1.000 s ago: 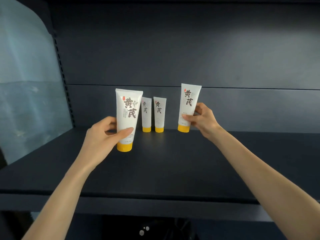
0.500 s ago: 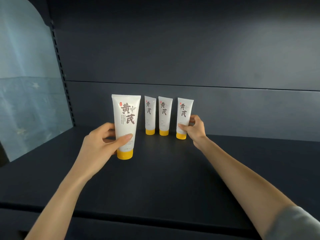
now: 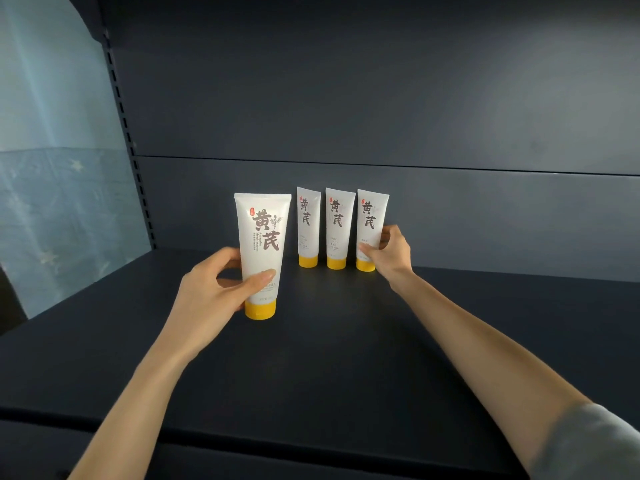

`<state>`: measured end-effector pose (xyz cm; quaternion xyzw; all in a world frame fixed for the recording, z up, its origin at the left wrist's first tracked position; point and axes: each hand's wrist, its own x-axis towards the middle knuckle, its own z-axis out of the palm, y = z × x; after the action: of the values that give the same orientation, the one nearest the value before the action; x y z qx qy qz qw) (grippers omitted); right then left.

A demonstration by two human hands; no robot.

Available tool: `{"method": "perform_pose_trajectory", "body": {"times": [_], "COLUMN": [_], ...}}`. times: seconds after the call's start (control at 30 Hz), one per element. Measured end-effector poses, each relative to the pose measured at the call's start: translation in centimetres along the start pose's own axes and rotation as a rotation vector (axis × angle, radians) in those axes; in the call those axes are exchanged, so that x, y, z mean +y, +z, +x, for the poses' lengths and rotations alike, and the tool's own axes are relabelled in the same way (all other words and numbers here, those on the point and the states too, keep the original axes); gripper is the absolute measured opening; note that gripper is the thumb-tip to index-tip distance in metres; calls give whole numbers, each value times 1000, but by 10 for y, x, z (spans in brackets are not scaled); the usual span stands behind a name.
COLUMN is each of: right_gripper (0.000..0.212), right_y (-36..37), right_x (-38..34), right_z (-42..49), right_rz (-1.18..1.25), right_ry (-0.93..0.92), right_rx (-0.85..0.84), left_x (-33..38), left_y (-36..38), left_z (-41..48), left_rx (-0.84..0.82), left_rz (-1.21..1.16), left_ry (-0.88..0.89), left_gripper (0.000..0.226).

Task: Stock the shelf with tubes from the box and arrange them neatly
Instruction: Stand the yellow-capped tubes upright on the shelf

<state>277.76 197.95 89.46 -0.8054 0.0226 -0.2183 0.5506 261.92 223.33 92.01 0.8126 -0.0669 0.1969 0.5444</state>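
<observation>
The front tube (image 3: 262, 244) is white with large dark brown characters, a small red seal, a faint grey-brown sprig and a yellow-orange cap; the left rear tube (image 3: 307, 223), middle rear tube (image 3: 338, 225) and right rear tube (image 3: 370, 220) show the same white body, brown characters, red seal and yellow-orange cap; the shelf (image 3: 329, 358) is dark slate blue; the back panel (image 3: 346, 98) is the same slate, crossed by one thin dark line; the upright (image 3: 121, 109) carries a column of black slots; the wall (image 3: 52, 98) is pale blue above, deeper blue with faint pale stars below; the sleeve (image 3: 595, 441) is grey.
</observation>
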Motion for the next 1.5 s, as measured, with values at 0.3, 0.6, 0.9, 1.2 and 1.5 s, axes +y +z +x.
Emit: {"method": "perform_pose_trajectory", "body": {"times": [0.3,0.6,0.9,1.2,1.5], "right_gripper": [41,52,72,75,72], "right_y": [-20,-28,-19,0,8], "right_x": [-42,-88,-97,-97,-105], "right_z": [-32,-162,-195,-194,-169], "right_rz": [42,299,224,217,286], "right_ry": [-101,-365,-445,-475,-378], "right_rx": [72,-433,-280,-195,-343], "left_x": [12,34,48,46,42], "left_y": [-8,4,21,20,-7], "left_z": [0,-10,-19,-28,-38], "left_rx": [-37,-58,21,149,-152], "left_rz": [-144,-257,-274,-114,-101], "left_ry": [-22,30,162,229,211], "left_gripper": [31,29,27,32,60]}}
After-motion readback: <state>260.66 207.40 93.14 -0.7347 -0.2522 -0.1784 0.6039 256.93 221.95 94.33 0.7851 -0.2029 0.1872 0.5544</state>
